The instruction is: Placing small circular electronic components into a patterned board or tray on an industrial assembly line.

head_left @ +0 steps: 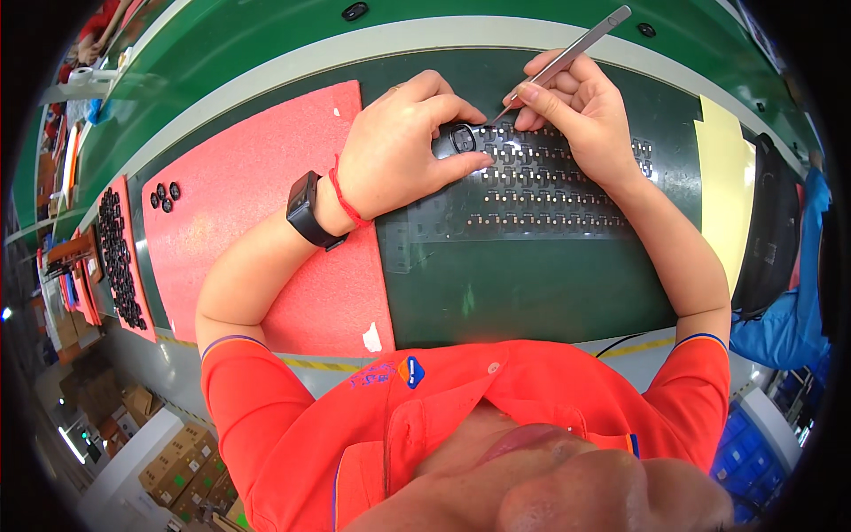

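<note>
My left hand (408, 142) has its thumb and index finger closed around a small black oval plastic part (463, 138). The part rests at the upper left corner of a clear sheet (443, 229) that bears rows of small dark die-cut pieces (550, 199). In my right hand (576, 106) is a slim silver tool (585, 40), tweezers by its shape, held like a pen. Its thin tip points down at the top row of pieces, just right of the black part. Whether the tip grips a piece is too small to tell.
A pink foam mat (266, 266) lies left on the dark green work mat (532, 301), with several black parts (166, 196) on it. Further left, a pink strip carries many more black parts (120, 257). Yellow paper (722, 177) and a black bag (769, 230) are at right.
</note>
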`<move>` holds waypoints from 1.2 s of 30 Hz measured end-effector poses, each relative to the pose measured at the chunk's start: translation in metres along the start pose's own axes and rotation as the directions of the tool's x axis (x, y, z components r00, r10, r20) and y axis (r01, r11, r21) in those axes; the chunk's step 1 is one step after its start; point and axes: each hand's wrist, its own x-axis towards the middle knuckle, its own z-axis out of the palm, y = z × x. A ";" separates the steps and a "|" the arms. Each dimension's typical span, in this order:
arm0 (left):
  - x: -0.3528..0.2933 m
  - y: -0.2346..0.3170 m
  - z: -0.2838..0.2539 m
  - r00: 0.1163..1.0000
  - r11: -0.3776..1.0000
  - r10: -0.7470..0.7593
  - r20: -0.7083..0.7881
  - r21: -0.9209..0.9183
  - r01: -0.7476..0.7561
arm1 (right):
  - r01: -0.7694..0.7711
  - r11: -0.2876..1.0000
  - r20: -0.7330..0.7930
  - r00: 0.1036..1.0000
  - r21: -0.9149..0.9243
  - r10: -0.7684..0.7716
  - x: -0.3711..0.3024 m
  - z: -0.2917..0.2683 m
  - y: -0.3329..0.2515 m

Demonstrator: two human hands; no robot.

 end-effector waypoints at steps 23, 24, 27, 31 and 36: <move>0.000 -0.003 0.001 0.999 0.999 0.043 -0.005 0.025 -0.043 | 0.036 0.998 0.021 0.999 -0.048 -0.035 -0.001 0.002 0.002; 0.000 -0.003 0.000 0.998 0.997 0.065 -0.013 0.033 -0.065 | 0.036 0.998 0.025 0.999 -0.047 -0.035 -0.001 0.001 0.002; 0.001 0.000 0.000 1.000 0.999 0.026 0.012 0.035 -0.026 | 0.040 0.999 0.030 0.999 -0.034 -0.039 -0.001 -0.001 0.002; 0.000 -0.001 -0.001 0.999 0.999 0.027 0.033 0.029 -0.028 | 0.050 0.998 0.035 0.998 0.027 -0.051 -0.003 0.000 -0.003; -0.005 0.000 -0.003 0.998 0.997 0.055 0.019 0.052 -0.056 | 0.048 0.999 -0.012 0.999 0.025 -0.048 -0.002 -0.001 -0.008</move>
